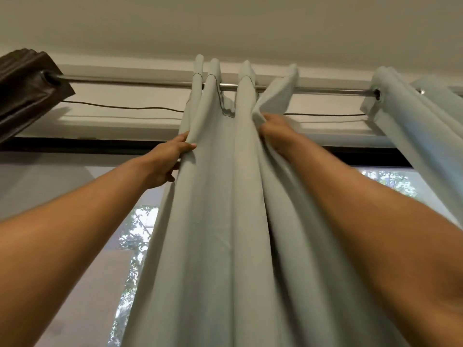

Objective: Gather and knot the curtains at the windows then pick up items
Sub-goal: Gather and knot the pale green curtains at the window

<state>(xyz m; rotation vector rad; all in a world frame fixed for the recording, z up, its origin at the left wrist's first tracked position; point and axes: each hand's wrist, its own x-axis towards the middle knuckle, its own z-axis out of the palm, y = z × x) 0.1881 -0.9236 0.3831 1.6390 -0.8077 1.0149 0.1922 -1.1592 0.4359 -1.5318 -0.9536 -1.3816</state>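
Observation:
A pale grey-green curtain [225,196] hangs in bunched folds from a metal rod [140,80] just under the ceiling. Both my arms reach up to it. My left hand [167,159] grips the curtain's left edge a little below the rod, thumb in front of the cloth. My right hand [274,130] pinches a fold on the curtain's right side near the top, lifting a flap of fabric toward the rod. The fingertips of both hands are hidden in the cloth.
A second pale curtain [411,126] hangs on the same rod at the right. A dark brown curtain [27,86] is bunched at the rod's left end. A thin black cable [120,107] runs along the wall. The window [140,234] behind shows trees.

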